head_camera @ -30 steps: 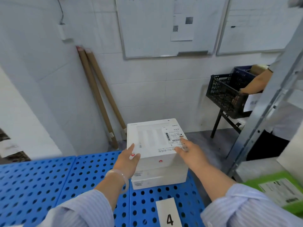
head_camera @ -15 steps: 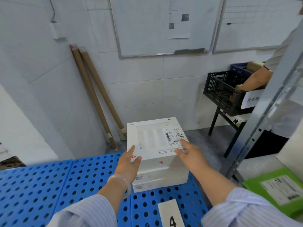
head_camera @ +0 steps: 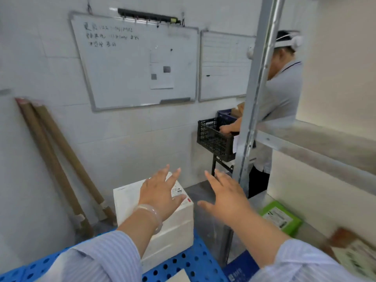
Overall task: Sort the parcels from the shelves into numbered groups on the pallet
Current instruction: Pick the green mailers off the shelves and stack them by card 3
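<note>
Both hands are released, fingers straight and spread, holding nothing. The left hand (head_camera: 160, 193), a pale bracelet (head_camera: 151, 215) on its wrist, hangs over the top of the upper white box (head_camera: 126, 202); whether it touches the box cannot be told. The right hand (head_camera: 227, 197) is just right of the box, apart from it. That box lies on a lower white box (head_camera: 173, 239), a stack of 2 at the far right corner of the blue perforated pallet (head_camera: 195, 263). To the right, a green parcel (head_camera: 284, 218) lies on the low metal shelf behind the shelf upright (head_camera: 256, 88). Farther off, another person reaches into a black crate (head_camera: 213, 139). 2 cardboard tubes (head_camera: 50, 155) lean on the tiled wall at left, below a whiteboard (head_camera: 126, 64).
</note>
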`<state>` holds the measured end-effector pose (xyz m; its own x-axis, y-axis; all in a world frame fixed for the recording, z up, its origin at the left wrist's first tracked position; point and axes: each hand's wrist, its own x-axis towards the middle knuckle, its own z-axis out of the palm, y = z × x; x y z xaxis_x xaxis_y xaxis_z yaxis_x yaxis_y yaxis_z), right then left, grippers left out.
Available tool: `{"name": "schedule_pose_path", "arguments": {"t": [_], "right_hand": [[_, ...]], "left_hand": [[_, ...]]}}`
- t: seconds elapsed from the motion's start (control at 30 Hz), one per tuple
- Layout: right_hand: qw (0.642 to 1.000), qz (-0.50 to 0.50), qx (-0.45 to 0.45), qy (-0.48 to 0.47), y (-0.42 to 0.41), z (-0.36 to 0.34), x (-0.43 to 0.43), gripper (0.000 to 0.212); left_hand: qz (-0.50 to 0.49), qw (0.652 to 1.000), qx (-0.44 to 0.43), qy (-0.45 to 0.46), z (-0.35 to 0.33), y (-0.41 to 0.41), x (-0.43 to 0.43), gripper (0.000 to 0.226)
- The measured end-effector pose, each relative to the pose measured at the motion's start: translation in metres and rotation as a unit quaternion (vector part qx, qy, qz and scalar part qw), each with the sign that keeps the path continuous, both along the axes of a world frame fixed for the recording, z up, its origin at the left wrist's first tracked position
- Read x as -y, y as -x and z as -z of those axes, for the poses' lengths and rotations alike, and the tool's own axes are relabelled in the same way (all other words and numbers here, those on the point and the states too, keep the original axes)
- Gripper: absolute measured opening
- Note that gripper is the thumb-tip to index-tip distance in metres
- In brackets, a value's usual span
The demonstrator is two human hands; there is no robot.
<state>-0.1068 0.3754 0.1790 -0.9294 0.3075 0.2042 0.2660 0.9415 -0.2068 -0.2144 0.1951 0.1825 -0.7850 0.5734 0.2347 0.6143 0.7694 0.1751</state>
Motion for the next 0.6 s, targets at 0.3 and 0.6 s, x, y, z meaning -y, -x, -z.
{"name": "schedule_pose_path", "arguments": {"t": [0.3,0.6], "right_hand": [[0.981,0.165,-0.087,-0.054,-0.132,-0.074,-0.004,0.083],[0.955,0.269,-0.100,-0.070,-0.235,-0.112,0.019,0.078]], "left_hand": [[0.217,0.973,-0.038,-0.069,-0.066,-0.078,-0.078,0.079],[0.353,0.929,-0.055,-0.102,-0.108,-0.174,-0.113,0.076]]}}
